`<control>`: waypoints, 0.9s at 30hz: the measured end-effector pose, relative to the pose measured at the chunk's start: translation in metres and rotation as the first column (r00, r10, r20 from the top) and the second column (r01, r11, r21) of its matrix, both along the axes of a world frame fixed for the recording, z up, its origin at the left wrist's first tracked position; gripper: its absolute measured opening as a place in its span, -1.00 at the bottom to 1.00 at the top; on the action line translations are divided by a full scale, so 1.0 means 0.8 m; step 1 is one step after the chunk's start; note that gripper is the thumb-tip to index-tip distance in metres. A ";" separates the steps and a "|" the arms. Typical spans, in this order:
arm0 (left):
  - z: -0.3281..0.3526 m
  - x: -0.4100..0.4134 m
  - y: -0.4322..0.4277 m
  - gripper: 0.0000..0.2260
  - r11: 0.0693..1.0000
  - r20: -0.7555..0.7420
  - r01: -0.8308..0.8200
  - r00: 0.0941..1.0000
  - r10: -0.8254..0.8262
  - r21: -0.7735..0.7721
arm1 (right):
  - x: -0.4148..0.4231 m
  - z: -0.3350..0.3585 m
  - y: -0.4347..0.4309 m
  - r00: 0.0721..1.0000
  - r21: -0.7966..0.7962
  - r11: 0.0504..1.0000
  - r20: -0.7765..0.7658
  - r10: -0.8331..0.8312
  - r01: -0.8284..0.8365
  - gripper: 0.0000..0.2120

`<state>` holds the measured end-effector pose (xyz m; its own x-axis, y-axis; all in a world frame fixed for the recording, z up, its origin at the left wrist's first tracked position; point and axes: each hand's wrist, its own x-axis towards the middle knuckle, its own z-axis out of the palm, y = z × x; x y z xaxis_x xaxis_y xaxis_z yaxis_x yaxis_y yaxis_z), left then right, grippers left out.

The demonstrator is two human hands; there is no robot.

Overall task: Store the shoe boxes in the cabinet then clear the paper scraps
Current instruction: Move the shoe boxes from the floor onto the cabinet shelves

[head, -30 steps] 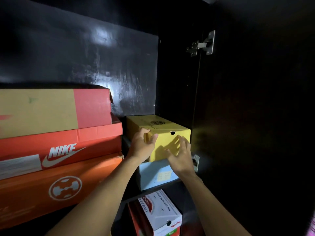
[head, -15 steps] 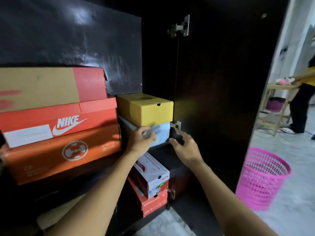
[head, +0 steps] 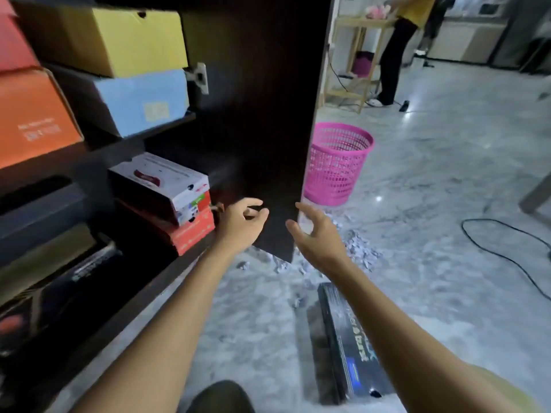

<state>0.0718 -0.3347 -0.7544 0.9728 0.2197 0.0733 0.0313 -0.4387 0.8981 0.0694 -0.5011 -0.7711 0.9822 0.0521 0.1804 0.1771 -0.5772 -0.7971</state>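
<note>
A dark cabinet holds shoe boxes: a yellow box [head: 119, 40] on a light blue box [head: 140, 101], an orange box [head: 29, 114] at the left, and a white box [head: 161, 186] on a red box [head: 193, 231] one shelf lower. A black shoe box [head: 348, 344] lies on the floor under my right forearm. Paper scraps [head: 357, 248] are strewn on the floor by the door's foot. My left hand [head: 241, 225] hangs empty with curled fingers in front of the open door [head: 262, 114]. My right hand [head: 316, 234] is open beside the door's edge.
A pink mesh wastebasket [head: 337, 165] stands on the marble floor behind the door. A black cable [head: 507, 254] snakes across the floor at the right. A person [head: 396, 52] stands at a wooden table [head: 354, 64] in the background. Dark boxes [head: 59, 287] fill the bottom shelf.
Both hands have come off the yellow and blue boxes and dropped to the lower shelf's height. My view has swung down and right, showing the floor, black box and scraps.
</note>
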 end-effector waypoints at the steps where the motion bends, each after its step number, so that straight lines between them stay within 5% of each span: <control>1: -0.018 -0.005 -0.020 -0.76 1.000 -0.023 0.021 1.000 -0.021 -0.019 | -0.009 -0.017 -0.017 1.000 0.007 1.000 -0.016 -0.019 0.019 -0.54; 11: -0.228 -0.088 -0.188 -0.82 0.971 -0.259 0.044 0.960 -0.106 -0.237 | -0.101 -0.225 -0.188 0.949 -0.113 0.975 -0.234 -0.213 0.191 -0.56; 17: -0.326 -0.162 -0.242 -0.54 0.993 -0.529 0.009 0.846 -0.073 -0.122 | -0.153 -0.310 -0.225 0.860 -0.183 0.935 -0.369 -0.352 0.305 -0.42; 20: -0.353 -0.180 -0.249 -0.39 0.996 -0.608 0.005 0.792 -0.058 -0.090 | -0.181 -0.341 -0.237 0.821 -0.093 0.943 -0.469 -0.325 0.320 -0.28; 22: -0.359 -0.184 -0.255 -0.38 0.995 -0.612 0.016 0.787 -0.073 -0.098 | -0.196 -0.354 -0.240 0.832 0.037 0.948 -0.491 -0.258 0.316 -0.35; 27: -0.369 -0.189 -0.264 -0.64 0.993 -0.570 0.011 0.818 -0.077 -0.117 | -0.226 -0.363 -0.239 0.869 0.166 0.937 -0.449 -0.207 0.309 -0.52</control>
<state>-0.0791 -0.5456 -1.0495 0.8402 0.1503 -0.5210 0.5375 -0.3576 0.7637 -0.1118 -0.6924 -1.0615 0.9395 -0.2054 -0.2742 -0.3324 -0.3521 -0.8750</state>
